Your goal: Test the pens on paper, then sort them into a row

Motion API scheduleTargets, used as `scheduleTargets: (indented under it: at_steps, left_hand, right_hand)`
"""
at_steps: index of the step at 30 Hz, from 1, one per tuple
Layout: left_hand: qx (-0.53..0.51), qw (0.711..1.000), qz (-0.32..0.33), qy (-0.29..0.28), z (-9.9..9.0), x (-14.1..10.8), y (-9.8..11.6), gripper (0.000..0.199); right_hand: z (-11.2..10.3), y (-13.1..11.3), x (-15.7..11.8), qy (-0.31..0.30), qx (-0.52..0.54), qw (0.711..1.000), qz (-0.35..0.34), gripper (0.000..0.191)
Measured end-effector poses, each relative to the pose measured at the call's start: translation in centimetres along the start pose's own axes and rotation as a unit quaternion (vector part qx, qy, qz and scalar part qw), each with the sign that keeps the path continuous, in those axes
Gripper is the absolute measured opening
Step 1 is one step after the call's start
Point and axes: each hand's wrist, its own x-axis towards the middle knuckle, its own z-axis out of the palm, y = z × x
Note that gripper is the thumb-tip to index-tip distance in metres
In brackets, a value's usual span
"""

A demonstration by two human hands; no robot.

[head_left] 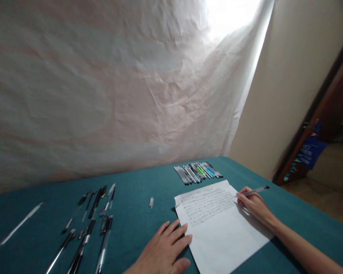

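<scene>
White sheets of paper (217, 243) lie on the green-blue table, with lines of dark handwriting across their upper part. My right hand (253, 205) holds a slim clear pen (257, 190) with a dark end, its tip over the right side of the written lines. Flat beside the left edge of the paper, my left hand (167, 247) has its fingers spread, fingertips at the sheet's edge, and holds nothing. A small clear cap (151, 202) lies on the cloth beyond my left hand.
A row of several pens (198, 173) lies behind the paper. Several loose pens and pen parts (82, 243) are spread at the left. A white strip (20, 224) is at far left. Behind the table (137, 190) hangs a pale sheet (117, 95); a door (328, 99) stands right.
</scene>
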Motion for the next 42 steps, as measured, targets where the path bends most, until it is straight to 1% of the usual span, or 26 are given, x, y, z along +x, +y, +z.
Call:
scheduleTargets:
  at_steps: [3, 5, 8, 10, 12, 14, 18, 23, 26, 30, 33, 38, 42]
  left_hand:
    - [0.061, 0.998, 0.004, -0.018, 0.0, 0.2, -0.3, 0.039]
    - [0.158, 0.985, 0.022, -0.064, -0.2, 0.3, -0.5, 0.044]
    - [0.32, 0.935, 0.041, -0.147, -0.5, 0.5, -0.7, 0.051]
    - [0.388, 0.905, 0.049, -0.166, -0.7, 0.5, -0.8, 0.051]
    - [0.423, 0.889, 0.059, -0.167, -0.7, 0.5, -0.9, 0.05]
    - [0.437, 0.883, 0.07, -0.159, -0.6, 0.5, -1.0, 0.05]
    - [0.426, 0.89, 0.089, -0.137, -0.6, 0.5, -1.3, 0.049]
    - [0.42, 0.891, 0.078, -0.15, -0.7, 0.5, -1.0, 0.049]
    - [0.426, 0.889, 0.065, -0.154, -0.6, 0.6, -0.7, 0.049]
    - [0.43, 0.887, 0.071, -0.154, -0.5, 0.7, -0.7, 0.049]
    - [0.431, 0.889, 0.07, -0.138, -0.4, 0.7, -1.0, 0.048]
    - [0.433, 0.887, 0.076, -0.143, -0.4, 0.6, -0.9, 0.048]
    - [0.441, 0.882, 0.083, -0.143, -0.5, 0.6, -0.9, 0.049]
  right_hand:
    - [0.1, 0.6, 0.0, -0.004, -0.005, 1.0, -0.01, 0.024]
    - [0.2, 0.9, 0.0, -0.007, -0.013, 1.0, -0.018, 0.024]
    - [0.3, 1.5, 0.2, 0.002, -0.036, 0.999, -0.026, 0.024]
    - [0.2, 1.9, 0.2, 0.009, -0.047, 0.998, -0.03, 0.024]
    - [0.1, 2.1, 0.2, 0.013, -0.055, 0.998, -0.03, 0.024]
    - [0.1, 2.1, 0.2, 0.013, -0.06, 0.998, -0.03, 0.025]
    - [0.0, 2.0, 0.2, 0.007, -0.071, 0.997, -0.038, 0.025]
    - [0.1, 1.9, 0.2, 0.004, -0.077, 0.996, -0.043, 0.025]
    - [0.1, 1.9, 0.3, 0.01, -0.085, 0.995, -0.06, 0.024]
    - [0.0, 2.0, 0.2, 0.004, -0.087, 0.994, -0.059, 0.024]
    - [0.0, 2.0, 0.2, 0.004, -0.086, 0.995, -0.044, 0.024]
    - [0.2, 2.2, 0.4, 0.013, -0.109, 0.991, -0.07, 0.023]
    - [0.1, 2.2, 0.3, 0.009, -0.11, 0.992, -0.064, 0.019]
